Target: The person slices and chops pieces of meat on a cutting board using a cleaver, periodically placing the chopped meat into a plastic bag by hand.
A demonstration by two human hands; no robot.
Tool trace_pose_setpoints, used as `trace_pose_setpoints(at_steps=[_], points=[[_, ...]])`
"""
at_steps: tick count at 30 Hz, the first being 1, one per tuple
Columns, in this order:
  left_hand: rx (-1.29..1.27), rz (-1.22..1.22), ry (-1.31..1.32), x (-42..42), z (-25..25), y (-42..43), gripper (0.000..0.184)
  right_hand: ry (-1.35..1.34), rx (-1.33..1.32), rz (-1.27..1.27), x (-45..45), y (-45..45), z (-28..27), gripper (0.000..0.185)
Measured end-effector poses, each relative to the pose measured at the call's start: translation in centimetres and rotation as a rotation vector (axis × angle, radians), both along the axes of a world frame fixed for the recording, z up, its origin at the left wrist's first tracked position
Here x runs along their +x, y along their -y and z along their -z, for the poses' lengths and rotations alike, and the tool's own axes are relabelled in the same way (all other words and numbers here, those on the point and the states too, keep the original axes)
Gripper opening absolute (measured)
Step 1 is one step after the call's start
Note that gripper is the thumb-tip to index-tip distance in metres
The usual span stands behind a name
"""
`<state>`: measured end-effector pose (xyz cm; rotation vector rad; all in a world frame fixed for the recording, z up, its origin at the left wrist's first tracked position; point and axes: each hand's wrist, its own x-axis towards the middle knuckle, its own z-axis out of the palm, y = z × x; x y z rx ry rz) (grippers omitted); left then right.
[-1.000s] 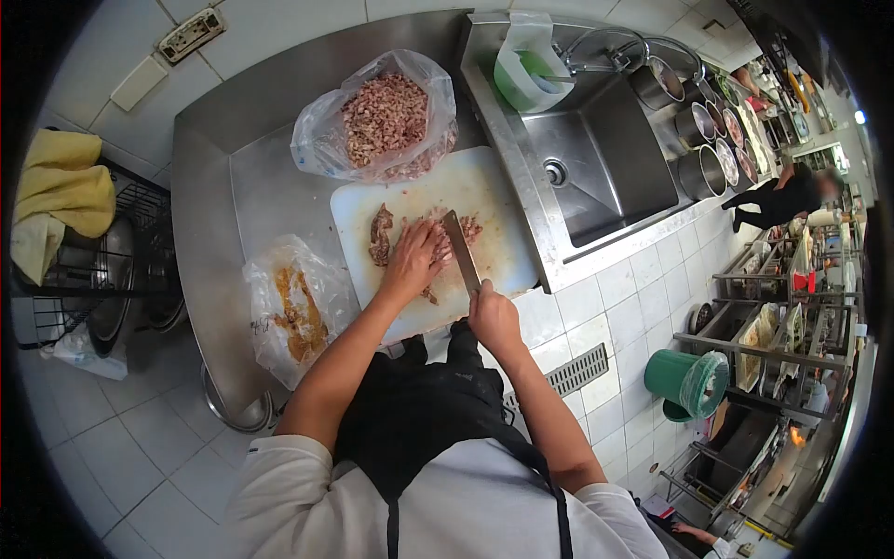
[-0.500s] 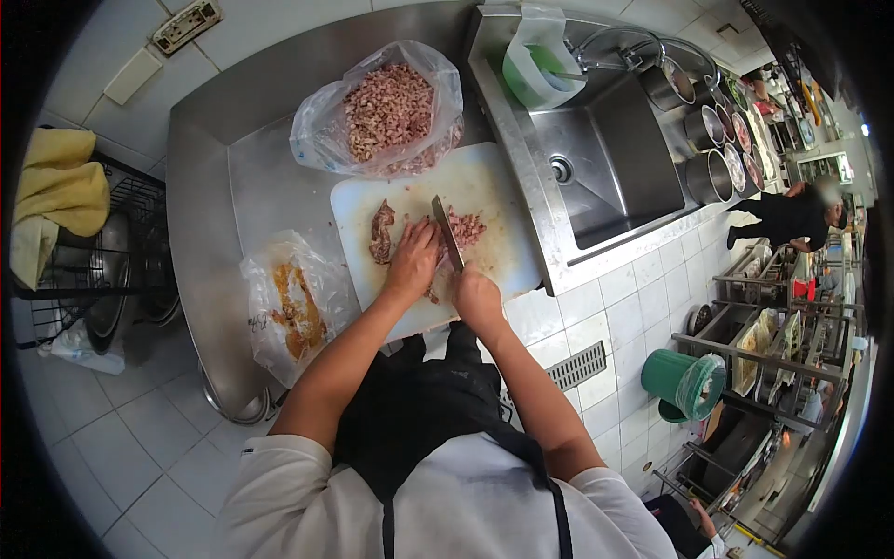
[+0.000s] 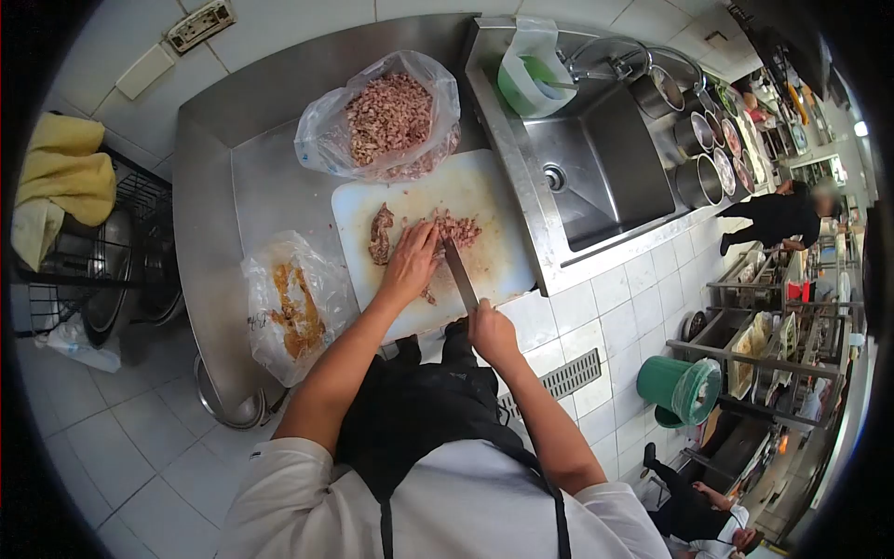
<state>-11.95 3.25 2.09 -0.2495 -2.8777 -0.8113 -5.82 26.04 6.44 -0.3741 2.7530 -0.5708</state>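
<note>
My right hand [image 3: 492,331] grips the handle of a knife [image 3: 459,272], its blade angled up and left across the white cutting board [image 3: 507,265]. The blade's tip end lies close to the fingertips of my left hand [image 3: 411,261], which press together on a piece of meat largely hidden beneath them. Small chopped meat bits [image 3: 463,230] lie just right of those fingertips. To the left of the hand is a dark strip of meat [image 3: 381,235]. Beyond the board, a clear plastic bag [image 3: 321,140] holds a heap of diced meat [image 3: 391,116].
Another plastic bag [image 3: 270,326] with orange residue lies left of the board. A sink [image 3: 605,168] is on the right, with a green container [image 3: 531,84] at its corner and metal pots [image 3: 698,182] behind. A green bin [image 3: 666,387] and two people [image 3: 778,219] are farther right.
The knife has been drawn back toward me, and its tip end is now by my left fingertips. My right hand sits lower and farther right. A second person shows more at lower right.
</note>
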Motion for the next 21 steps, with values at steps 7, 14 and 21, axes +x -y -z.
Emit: trace_pose_setpoints(at_steps=[7, 14, 21], points=[[0.072, 0.009, 0.040, 0.2, -0.8, 1.5, 0.074, -0.081, -0.061, 0.012, -1.0, 1.4, -2.4, 0.017], [-0.014, 0.018, -0.011, 0.3, -0.1, 1.1, 0.069, -0.090, -0.013, -0.021, -2.9, 3.6, -0.5, 0.013], [-0.121, 0.036, -0.075, 0.2, 1.6, 0.5, 0.060, -0.138, -0.022, -0.016, -3.0, 4.9, 1.4, 0.018]])
